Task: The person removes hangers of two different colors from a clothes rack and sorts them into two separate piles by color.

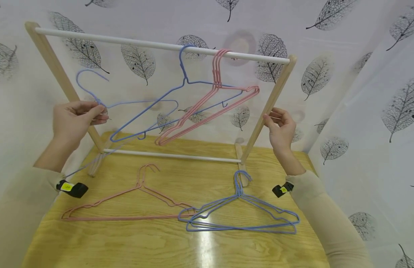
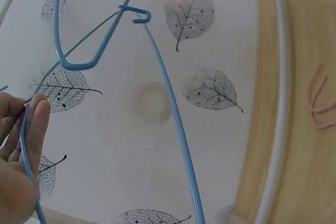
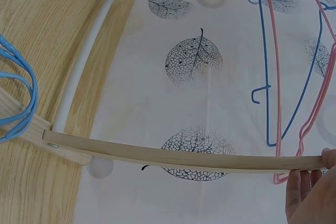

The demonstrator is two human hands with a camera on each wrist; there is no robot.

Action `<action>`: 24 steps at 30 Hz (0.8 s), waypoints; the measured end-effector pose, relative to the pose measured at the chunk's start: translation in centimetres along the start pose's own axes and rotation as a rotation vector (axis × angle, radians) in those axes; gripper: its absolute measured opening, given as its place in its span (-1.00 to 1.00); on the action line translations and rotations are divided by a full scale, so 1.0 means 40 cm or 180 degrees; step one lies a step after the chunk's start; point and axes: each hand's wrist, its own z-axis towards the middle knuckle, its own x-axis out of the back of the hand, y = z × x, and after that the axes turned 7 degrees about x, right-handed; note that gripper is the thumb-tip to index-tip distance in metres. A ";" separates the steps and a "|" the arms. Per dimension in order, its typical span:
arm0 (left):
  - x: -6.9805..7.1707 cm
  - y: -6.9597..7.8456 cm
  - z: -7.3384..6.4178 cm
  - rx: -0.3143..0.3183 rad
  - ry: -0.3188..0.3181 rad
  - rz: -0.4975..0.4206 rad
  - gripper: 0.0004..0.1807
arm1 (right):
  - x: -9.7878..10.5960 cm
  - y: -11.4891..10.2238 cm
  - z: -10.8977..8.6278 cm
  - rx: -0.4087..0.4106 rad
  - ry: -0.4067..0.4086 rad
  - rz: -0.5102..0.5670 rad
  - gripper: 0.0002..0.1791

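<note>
My left hand (image 1: pixel 76 121) pinches a blue wire hanger (image 1: pixel 89 70) near its neck, holding it tilted at the rack's left end, its hook below the top rail. The blue wire (image 2: pixel 23 140) runs between the fingers in the left wrist view. My right hand (image 1: pixel 282 130) grips the wooden right post (image 1: pixel 279 87) of the clothes rack, thumb on the near side. From the white top rail (image 1: pixel 126 39) hang another blue hanger (image 1: pixel 185 79) and several pink hangers (image 1: pixel 217 74), bunched close together right of it.
On the wooden table (image 1: pixel 126 245) lie pink hangers (image 1: pixel 126 218) at left and several stacked blue hangers (image 1: pixel 240 195) at right, their ends overlapping. The rack's white lower bar (image 1: pixel 170 156) runs behind them. A leaf-patterned curtain (image 1: pixel 354 111) surrounds the table.
</note>
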 end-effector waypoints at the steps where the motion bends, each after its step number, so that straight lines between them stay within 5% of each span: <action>1: 0.009 -0.009 -0.006 0.0029 0.0013 -0.0003 -0.92 | 0.000 -0.001 0.000 0.0000 -0.0002 -0.0002 -0.78; 16: 0.118 -0.182 -0.104 0.0596 -0.0133 0.0167 -0.85 | -0.004 -0.004 0.000 -0.0045 0.0027 0.0018 -0.78; 24: 0.126 -0.280 -0.149 0.0830 -0.0218 0.0047 -0.85 | -0.002 -0.002 -0.003 -0.0010 0.0005 -0.0010 -0.77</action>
